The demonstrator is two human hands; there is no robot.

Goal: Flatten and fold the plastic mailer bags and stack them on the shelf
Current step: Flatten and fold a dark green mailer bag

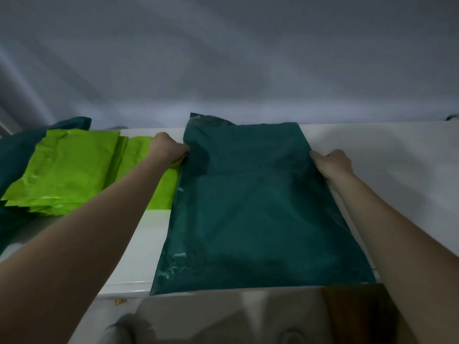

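Note:
A large dark green mailer bag [258, 207] lies flat on the white shelf surface [387, 150], its far flap raised against the wall. My left hand [167, 148] grips the bag's left edge near the far end, fingers curled round it. My right hand [332, 163] grips the right edge at about the same depth. To the left lies a stack of bright green mailer bags [67, 167], with one more bright green bag [159, 192] partly under my left forearm.
More dark green bags [17, 155] lie at the far left behind and under the bright green stack. A grey wall [223, 58] rises behind the shelf. The shelf's front edge [124, 286] runs below the bag.

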